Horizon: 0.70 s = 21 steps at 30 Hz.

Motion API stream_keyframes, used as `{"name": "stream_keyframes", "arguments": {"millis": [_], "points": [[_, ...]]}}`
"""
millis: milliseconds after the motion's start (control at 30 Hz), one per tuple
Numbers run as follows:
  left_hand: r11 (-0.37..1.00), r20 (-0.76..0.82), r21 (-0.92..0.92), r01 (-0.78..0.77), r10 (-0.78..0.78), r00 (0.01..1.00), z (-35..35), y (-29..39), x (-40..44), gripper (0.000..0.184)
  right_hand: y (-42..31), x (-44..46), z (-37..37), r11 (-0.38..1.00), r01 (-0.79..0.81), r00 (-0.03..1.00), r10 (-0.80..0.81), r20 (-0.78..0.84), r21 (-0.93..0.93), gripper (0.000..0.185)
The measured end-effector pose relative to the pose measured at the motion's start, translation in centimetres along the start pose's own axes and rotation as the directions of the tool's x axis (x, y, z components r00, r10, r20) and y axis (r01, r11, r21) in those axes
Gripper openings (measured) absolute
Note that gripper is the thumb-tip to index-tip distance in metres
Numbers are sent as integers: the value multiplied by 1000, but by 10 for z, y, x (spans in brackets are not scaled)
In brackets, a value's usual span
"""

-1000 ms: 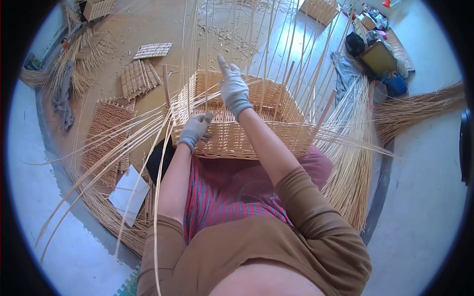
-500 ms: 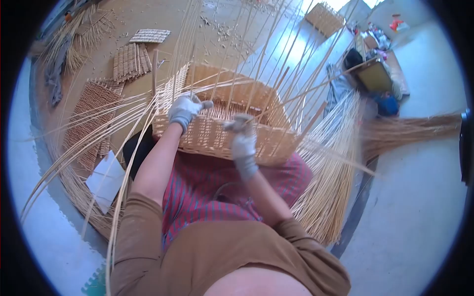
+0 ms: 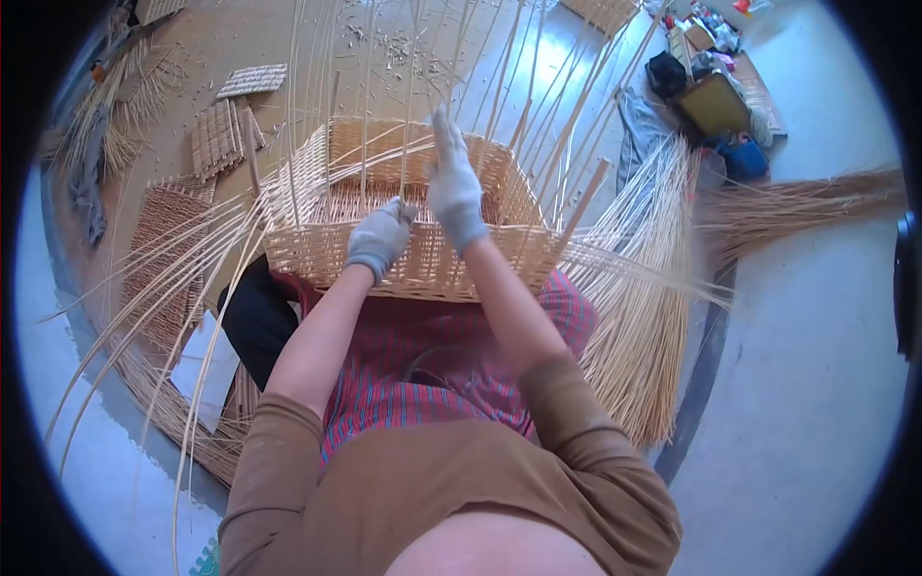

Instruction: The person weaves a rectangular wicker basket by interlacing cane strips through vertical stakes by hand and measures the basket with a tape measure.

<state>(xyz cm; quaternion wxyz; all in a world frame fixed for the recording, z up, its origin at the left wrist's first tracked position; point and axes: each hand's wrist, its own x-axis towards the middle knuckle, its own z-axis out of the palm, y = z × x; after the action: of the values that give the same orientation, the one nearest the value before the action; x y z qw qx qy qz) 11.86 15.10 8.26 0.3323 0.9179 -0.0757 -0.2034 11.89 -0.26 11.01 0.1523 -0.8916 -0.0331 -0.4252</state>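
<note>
Curling at the near rim of a pale, box-shaped wicker basket, the gloved left hand is pinched closed, though what it grips cannot be told. Just beside it, the right hand, in knitted fabric, points its straight fingers upward among thin, smooth rods. The basket sits beneath both hands, over striped red cloth; loose straw-coloured strands fan out beyond the right hand.

Looks like a basket-weaving workshop tbh, bundled canes right, woven panels left, scraps littering the far floor.
</note>
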Motion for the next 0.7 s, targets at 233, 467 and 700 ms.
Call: {"name": "stream_keyframes", "arguments": {"millis": [233,467,700], "points": [[992,-234,-94,-82,58,971,4,20,-27,44,49,-110,-53,346,-480,756,629,181,806,62],[861,-105,329,-387,441,891,75,56,-32,68,81,-12,-40,974,-226,938,223,264,-17,80],[616,-149,561,-553,732,665,79,80,-23,55,147,-119,-117,160,-704,410,887,212,692,60]]}}
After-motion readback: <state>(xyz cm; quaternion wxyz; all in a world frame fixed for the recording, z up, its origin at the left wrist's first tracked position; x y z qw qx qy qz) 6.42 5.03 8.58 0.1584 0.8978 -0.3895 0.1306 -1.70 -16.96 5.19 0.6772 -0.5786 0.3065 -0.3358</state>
